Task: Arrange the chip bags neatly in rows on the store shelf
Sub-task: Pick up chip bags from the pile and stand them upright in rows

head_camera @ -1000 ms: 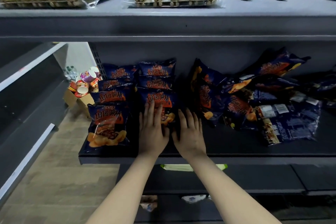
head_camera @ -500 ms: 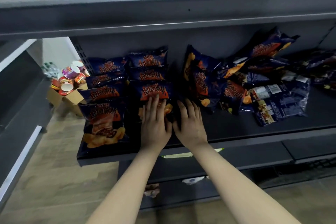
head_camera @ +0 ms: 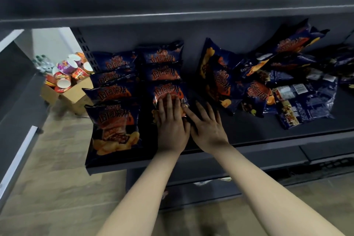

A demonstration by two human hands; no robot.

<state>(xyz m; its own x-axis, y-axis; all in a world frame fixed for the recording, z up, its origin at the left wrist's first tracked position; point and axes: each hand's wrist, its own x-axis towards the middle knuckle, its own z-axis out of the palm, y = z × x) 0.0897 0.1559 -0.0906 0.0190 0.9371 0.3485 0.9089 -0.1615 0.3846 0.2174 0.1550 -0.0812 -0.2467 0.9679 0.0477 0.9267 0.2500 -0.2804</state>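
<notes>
The left hand [head_camera: 170,122] lies flat, fingers straight and close together, pressing on the front chip bag [head_camera: 168,92] of the second row; the right hand [head_camera: 207,127] lies open just beside it, fingers spread on the shelf [head_camera: 249,128], forefinger at the bag's right edge; the first row of bags [head_camera: 113,97] sits to the left; a loose heap of bags [head_camera: 277,86] lies further right.

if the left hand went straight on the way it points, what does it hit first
Probably the second chip bag in that row, just behind the front bag under the left hand.
</notes>
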